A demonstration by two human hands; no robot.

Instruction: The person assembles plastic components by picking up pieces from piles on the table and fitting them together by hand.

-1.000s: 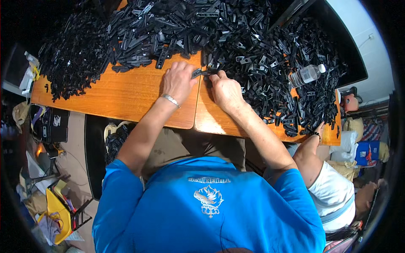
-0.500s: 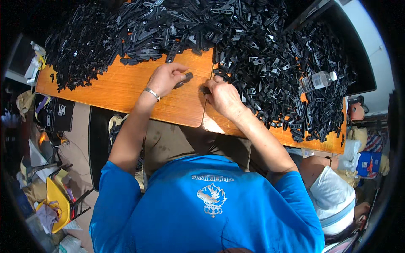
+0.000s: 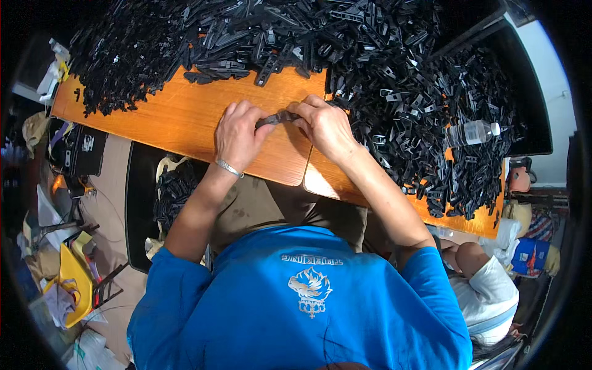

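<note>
My left hand (image 3: 239,132) pinches one end of a short, dark plastic piece (image 3: 279,118) between thumb and fingers, just above the wooden table. The fingers of my right hand (image 3: 325,126) close on the other end, so the two hands meet along it. It could be two parts held end to end; the fingertips cover the ends and the join cannot be made out. Beyond the hands, long black plastic parts (image 3: 231,40) lie in a heap. Shorter black parts, some showing a slot, form a big pile (image 3: 407,117) beside my right hand.
Smaller black pieces are heaped (image 3: 123,68) at the table's far left. A clear plastic bottle (image 3: 472,132) lies on the right pile. The wooden table (image 3: 166,126) has a seam near my right hand. At the lower right sits another person (image 3: 487,296); a yellow chair (image 3: 73,290) stands lower left.
My hands, apart before with a dark piece in each, have come together. What they hold now meets in one line between them. The whole view has shifted slightly.
</note>
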